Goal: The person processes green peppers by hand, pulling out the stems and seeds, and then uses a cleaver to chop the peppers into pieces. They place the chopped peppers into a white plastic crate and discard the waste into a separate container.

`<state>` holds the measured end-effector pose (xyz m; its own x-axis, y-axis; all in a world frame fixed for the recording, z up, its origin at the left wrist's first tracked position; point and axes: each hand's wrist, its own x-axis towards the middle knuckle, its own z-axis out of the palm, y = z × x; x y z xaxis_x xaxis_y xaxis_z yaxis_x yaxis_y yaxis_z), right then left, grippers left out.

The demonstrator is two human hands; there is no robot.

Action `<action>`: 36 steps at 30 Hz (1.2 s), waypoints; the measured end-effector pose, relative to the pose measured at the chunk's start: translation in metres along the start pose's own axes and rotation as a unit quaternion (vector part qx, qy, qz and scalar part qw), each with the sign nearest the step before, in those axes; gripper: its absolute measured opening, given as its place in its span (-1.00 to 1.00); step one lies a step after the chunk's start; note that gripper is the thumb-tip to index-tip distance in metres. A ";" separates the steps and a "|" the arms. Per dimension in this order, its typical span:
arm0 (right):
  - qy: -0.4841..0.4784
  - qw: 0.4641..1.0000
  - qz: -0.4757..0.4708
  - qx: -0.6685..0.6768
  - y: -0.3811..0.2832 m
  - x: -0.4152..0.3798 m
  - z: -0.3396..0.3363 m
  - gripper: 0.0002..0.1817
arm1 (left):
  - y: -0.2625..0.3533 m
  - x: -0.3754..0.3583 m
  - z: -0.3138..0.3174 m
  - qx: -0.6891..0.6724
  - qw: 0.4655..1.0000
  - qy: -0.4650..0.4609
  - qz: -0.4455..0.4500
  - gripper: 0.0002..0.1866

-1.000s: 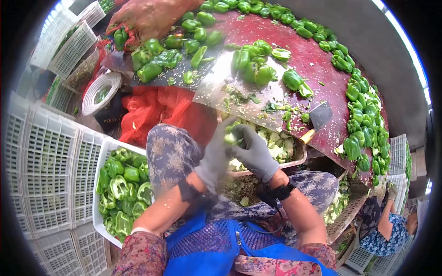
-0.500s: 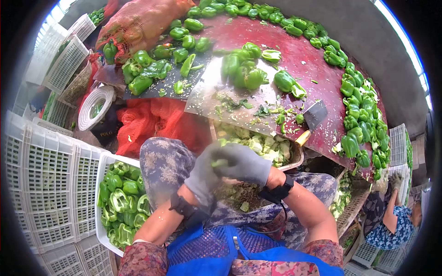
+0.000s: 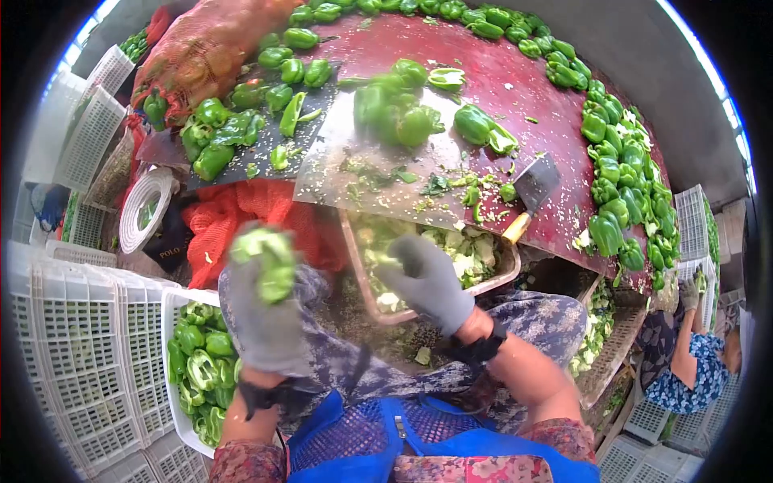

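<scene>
My left hand (image 3: 274,326), in a grey glove and blurred by motion, is closed on a cut green bell pepper (image 3: 272,262), its pale inside showing. It is above my left knee, beside a white crate (image 3: 171,346) of halved peppers. My right hand (image 3: 428,278), also gloved, hovers over the near side of a tray (image 3: 378,315) of pale pepper cores and scraps. Its thumb stands apart from the fingers; a blurred pale-green bit shows near the fingertips. Beyond the tray, a cleaver (image 3: 535,183) with a wooden handle lies on the red board.
Whole peppers (image 3: 394,109) and a split one (image 3: 483,129) sit on the red tabletop (image 3: 555,129), with more lining its far edge. A mesh sack (image 3: 201,56) and stacked white crates (image 3: 76,338) stand at left. Another person (image 3: 688,362) works at far right.
My hands, together in front of me before, have come apart. The left has swung left with the cut pepper; the right has moved over the tray. The whole view has shifted slightly.
</scene>
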<state>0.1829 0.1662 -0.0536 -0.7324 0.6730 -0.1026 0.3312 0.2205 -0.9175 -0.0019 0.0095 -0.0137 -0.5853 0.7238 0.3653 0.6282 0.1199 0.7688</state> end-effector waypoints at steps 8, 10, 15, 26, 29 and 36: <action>0.167 0.859 -0.053 -0.482 0.094 0.109 -0.144 -0.72 | -0.160 -0.050 -0.208 0.336 0.899 0.206 -0.193 -0.47; 0.175 0.838 -0.032 -0.515 0.101 0.142 -0.180 -0.69 | -0.160 -0.057 -0.202 0.434 0.863 0.196 -0.169 -0.48; 0.063 0.796 0.021 -0.601 0.148 0.203 -0.221 -0.66 | -0.112 -0.026 -0.135 0.303 0.918 0.191 -0.168 -0.52; 0.044 0.988 -0.062 -0.137 0.021 0.094 -0.123 -0.81 | 0.020 0.034 0.054 -0.296 0.913 -0.171 -0.224 -0.52; -0.099 0.973 -0.183 -0.096 -0.020 0.036 -0.065 -0.75 | -0.002 0.020 0.105 -0.396 0.856 -0.270 -0.190 -0.47; -0.141 0.946 -0.254 -0.140 -0.011 -0.001 -0.021 -0.76 | 0.003 -0.016 0.097 -0.505 0.811 -0.214 -0.204 -0.52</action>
<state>0.1929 0.1783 -0.0354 -0.9563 0.2224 0.1896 0.0089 0.6708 -0.7415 0.0593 0.0642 -0.0687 -0.2712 0.9595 -0.0768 -0.4397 -0.0525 0.8966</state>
